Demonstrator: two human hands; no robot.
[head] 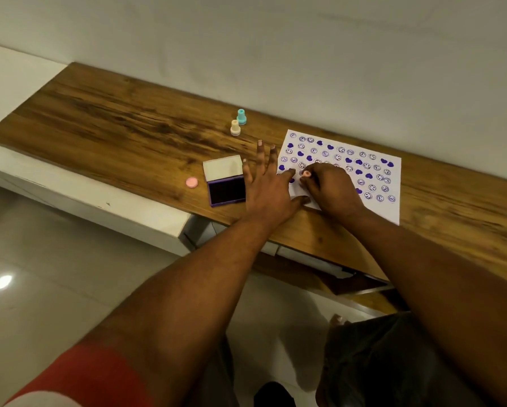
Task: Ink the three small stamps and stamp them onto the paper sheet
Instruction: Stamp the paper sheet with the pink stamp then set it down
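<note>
Dozens of prints [372, 188] crowd the paper sheet [388, 208], so the right hand [331, 186] pinching the pink stamp [306, 173] at its left side may smear wet ink, left hand [268, 189] spread flat on its edge.

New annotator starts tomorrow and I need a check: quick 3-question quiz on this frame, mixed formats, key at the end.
1. True or false: the ink pad is closed.
2. Which colour of stamp does the right hand pinch on the paper sheet? A teal, B cream, C pink.
3. How many stamps stand unheld on the table?
Key
1. False: its lid is tipped back and the dark pad is exposed.
2. C, the pink stamp.
3. Two: the teal stamp and the cream stamp.
</note>
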